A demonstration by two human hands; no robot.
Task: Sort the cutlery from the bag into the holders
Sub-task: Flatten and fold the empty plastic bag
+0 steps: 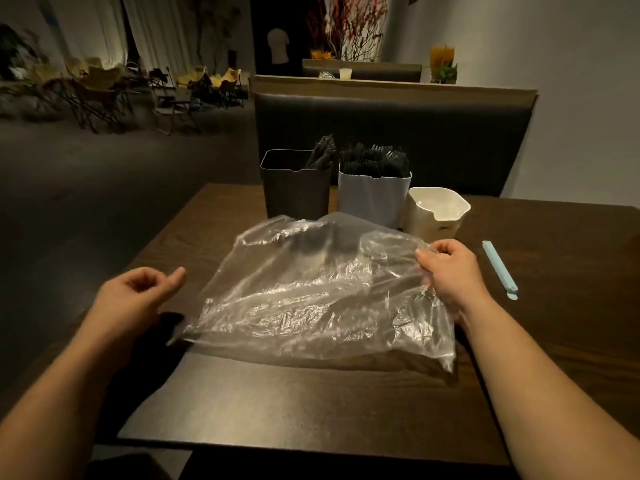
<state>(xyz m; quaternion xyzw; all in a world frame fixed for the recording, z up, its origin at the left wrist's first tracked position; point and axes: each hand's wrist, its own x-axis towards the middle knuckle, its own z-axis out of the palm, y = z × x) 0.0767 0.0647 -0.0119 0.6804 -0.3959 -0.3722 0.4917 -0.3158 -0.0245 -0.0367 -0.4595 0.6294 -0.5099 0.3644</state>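
Dimly, right hand (446, 271) pinches the clear bag (311, 292); left hand (138, 296) loosely curled, empty; bag's contents unclear.

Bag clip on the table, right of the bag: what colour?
The bag clip is light blue, seen in the head view.

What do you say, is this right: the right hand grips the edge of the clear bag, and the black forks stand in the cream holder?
Not quite. In the head view the black forks stand in the white holder; the cream holder beside it looks empty. The right hand does grip the edge of the clear bag.
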